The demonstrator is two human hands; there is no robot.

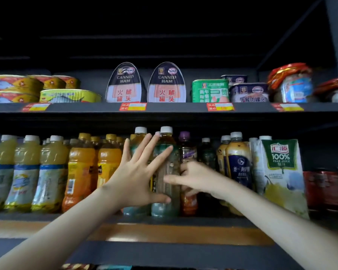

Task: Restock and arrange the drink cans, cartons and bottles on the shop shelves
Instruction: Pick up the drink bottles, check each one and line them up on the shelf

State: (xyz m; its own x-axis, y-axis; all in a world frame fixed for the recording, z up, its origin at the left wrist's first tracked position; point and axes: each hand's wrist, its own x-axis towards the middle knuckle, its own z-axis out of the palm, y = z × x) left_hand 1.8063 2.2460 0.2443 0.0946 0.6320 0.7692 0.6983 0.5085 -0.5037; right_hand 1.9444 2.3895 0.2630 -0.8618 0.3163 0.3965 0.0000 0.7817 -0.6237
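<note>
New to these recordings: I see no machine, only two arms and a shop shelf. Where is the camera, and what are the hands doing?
There is no robot: a person wears one wide-angle camera on the head, so you look along their own arms. The left hand lies open, fingers spread, against the front of a white-capped bottle. The right hand, somewhat blurred, curls round that bottle from its right side. The bottle stands on the lower shelf, between orange drink bottles and a purple-capped bottle, with a pear juice carton further right. The upper shelf holds canned ham tins and other tins.
</note>
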